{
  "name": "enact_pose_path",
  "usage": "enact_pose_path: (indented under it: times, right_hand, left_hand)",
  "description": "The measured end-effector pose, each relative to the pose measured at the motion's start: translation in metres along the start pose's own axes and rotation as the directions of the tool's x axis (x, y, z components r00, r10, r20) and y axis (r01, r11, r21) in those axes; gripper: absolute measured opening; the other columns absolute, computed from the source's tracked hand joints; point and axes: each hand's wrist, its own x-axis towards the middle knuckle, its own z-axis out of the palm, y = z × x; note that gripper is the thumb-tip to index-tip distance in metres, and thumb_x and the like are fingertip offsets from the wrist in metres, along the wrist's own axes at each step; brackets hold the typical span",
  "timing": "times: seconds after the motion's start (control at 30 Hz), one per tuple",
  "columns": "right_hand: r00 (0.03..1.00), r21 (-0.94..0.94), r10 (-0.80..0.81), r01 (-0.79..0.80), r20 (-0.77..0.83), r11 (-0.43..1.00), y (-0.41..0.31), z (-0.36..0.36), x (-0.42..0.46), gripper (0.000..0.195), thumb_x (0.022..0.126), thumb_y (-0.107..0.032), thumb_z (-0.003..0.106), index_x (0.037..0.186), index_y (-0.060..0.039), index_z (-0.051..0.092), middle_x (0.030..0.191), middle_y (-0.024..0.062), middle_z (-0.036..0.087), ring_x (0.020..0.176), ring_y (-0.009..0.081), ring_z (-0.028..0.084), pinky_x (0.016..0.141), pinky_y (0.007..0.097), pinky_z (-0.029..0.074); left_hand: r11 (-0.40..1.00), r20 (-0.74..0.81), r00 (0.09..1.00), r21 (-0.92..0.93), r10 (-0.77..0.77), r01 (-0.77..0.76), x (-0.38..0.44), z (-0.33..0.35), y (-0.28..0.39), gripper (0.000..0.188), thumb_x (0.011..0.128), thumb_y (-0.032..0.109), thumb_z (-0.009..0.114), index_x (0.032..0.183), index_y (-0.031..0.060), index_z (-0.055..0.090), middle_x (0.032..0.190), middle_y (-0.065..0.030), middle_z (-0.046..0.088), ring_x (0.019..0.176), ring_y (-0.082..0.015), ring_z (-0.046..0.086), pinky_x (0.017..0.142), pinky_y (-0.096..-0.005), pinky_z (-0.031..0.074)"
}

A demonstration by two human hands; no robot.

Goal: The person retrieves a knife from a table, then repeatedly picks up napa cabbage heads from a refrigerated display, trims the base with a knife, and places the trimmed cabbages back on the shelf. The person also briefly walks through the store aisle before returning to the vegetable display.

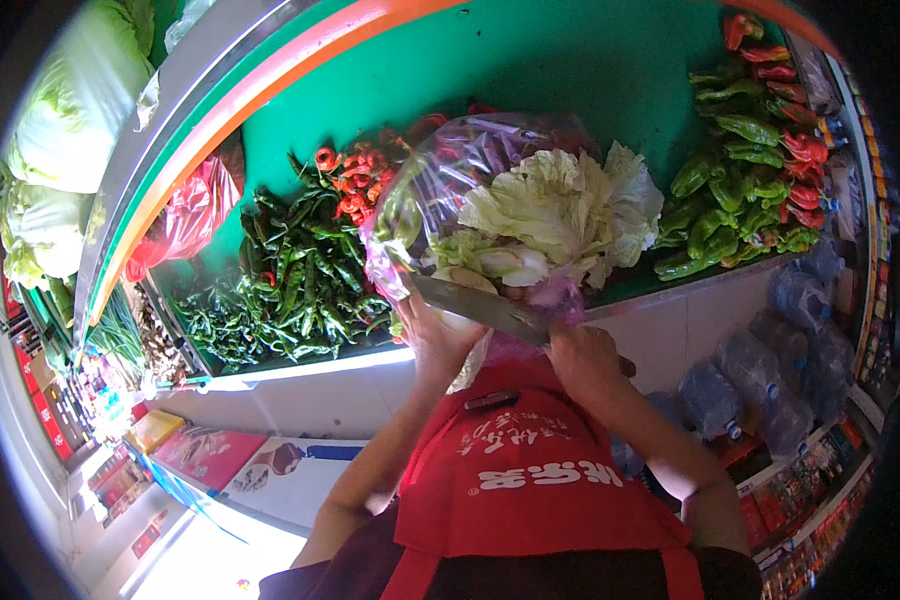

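Observation:
A wide-bladed kitchen knife (pixel 480 306) is in my right hand (pixel 589 356), its dark handle end showing behind the fist. The blade points left and crosses in front of a pale cabbage (pixel 461 280) with a whitish stem end. My left hand (pixel 439 337) grips this cabbage from the left, close to the blade's tip. Whether the edge touches it I cannot tell. Beyond the knife, loose pale green cabbage leaves (pixel 540 199) lie heaped on and beside a clear purplish plastic bag (pixel 487 139). The cabbage's underside is mostly hidden by my hand and the blade.
Dark green chili peppers (pixel 292 270) and red peppers (pixel 360 176) lie left of the bag on a green display stand (pixel 622 67). Longer green peppers (pixel 727 180) are at right. Large water bottles (pixel 720 397) stand below. Whole cabbages (pixel 75 105) sit at upper left.

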Motion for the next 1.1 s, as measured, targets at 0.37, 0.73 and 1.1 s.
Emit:
enact_pose_path:
  times: [0.37,0.73,1.1]
  right_hand:
    - [0.990,0.000,0.132,-0.132,0.042,0.991,0.006,-0.014,-0.029,0.009,0.086,-0.008,0.062,0.087,0.0004,0.066,0.070,0.0172,0.069,0.066,0.0330,0.072,0.058,0.0447,0.058]
    - [1.000,0.035,-0.010,0.010,-0.011,0.999,-0.016,0.000,0.042,0.014,0.090,-0.016,0.060,0.090,-0.0030,0.066,0.079,0.0170,0.070,0.074,0.0341,0.072,0.064,0.0457,0.058]
    - [0.998,-0.032,0.053,-0.053,-0.019,0.998,0.006,0.002,-0.029,0.015,0.089,-0.017,0.065,0.089,-0.0016,0.063,0.070,0.0160,0.069,0.064,0.0304,0.071,0.057,0.0436,0.057]
  left_hand:
    - [1.000,0.056,0.998,-0.010,0.014,-0.013,-0.001,-0.001,0.000,0.117,0.057,0.052,0.091,0.144,0.0015,0.032,0.144,-0.0243,0.033,0.135,-0.0459,0.033,0.106,-0.0600,0.035]
    - [0.975,0.013,0.978,0.079,0.207,-0.208,-0.013,0.002,0.009,0.108,0.062,0.054,0.088,0.141,0.0013,0.039,0.132,-0.0245,0.044,0.127,-0.0464,0.040,0.106,-0.0577,0.034]
    - [0.994,0.092,0.990,0.027,0.103,-0.105,-0.006,-0.006,0.006,0.112,0.060,0.055,0.088,0.144,0.0029,0.036,0.133,-0.0236,0.041,0.129,-0.0447,0.041,0.107,-0.0565,0.036]
